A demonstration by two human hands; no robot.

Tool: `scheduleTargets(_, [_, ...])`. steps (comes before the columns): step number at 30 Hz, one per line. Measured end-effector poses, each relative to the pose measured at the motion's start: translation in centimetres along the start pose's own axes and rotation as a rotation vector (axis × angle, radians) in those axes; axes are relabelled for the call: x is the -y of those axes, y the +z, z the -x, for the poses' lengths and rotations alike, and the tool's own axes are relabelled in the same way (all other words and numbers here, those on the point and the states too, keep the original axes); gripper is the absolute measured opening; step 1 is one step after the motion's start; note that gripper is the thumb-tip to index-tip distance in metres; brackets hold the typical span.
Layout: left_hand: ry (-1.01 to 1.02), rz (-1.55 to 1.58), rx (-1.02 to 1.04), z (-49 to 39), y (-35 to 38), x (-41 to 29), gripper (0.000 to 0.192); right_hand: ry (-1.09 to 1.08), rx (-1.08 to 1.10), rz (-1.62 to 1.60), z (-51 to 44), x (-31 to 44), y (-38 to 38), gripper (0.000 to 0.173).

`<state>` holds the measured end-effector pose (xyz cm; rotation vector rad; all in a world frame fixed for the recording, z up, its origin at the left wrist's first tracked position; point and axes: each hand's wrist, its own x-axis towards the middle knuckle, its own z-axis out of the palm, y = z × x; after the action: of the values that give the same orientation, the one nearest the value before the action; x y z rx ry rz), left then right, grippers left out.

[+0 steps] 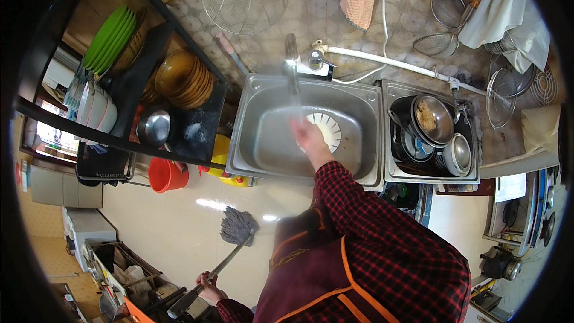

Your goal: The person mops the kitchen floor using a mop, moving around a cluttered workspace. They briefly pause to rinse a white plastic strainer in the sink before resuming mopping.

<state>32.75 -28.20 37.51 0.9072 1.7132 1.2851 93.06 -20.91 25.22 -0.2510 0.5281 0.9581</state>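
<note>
My left hand [209, 286] is closed around the handle [228, 260] of a mop, low at the left. The mop's grey string head [237, 226] rests on the pale floor. Up in the large stainless-steel sink [264, 161], my right hand [307, 137] is under the faucet [291, 54], in what looks like running water. It appears to hold nothing, though its fingers are blurred. A round white item with dark radial lines [332, 130] lies in the basin behind that hand, partly hidden by it; touching or apart, I cannot tell.
A smaller sink [430, 178] at right holds metal bowls [458, 154] and pans. Black shelves [197, 132] at left carry brown bowls [184, 80], green plates [110, 38] and white bowls [96, 110]. A red bucket [166, 175] stands below; strainers [448, 9] hang on the wall.
</note>
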Motion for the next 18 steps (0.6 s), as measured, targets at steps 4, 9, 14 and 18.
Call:
scheduleTargets(4, [-0.009,-0.019,0.021,-0.6,-0.5,-0.1,0.011,-0.193,-0.003,0.449,2.3,1.6,2.1,0.016])
scheduleTargets(9, [-0.023,0.019,-0.011,-0.4,-0.6,-0.3,0.012,-0.831,-0.155,1.333,8.5,7.9,9.5,0.012])
scheduleTargets(14, [0.002,0.007,-0.026,-0.3,0.2,-0.8,0.010,-1.200,-0.061,1.912,11.5,11.4,18.9,0.036])
scheduleTargets(18, [0.013,-0.042,-0.028,-0.9,0.8,-1.3,0.012,-1.323,0.175,2.285,11.4,11.5,21.4,0.040])
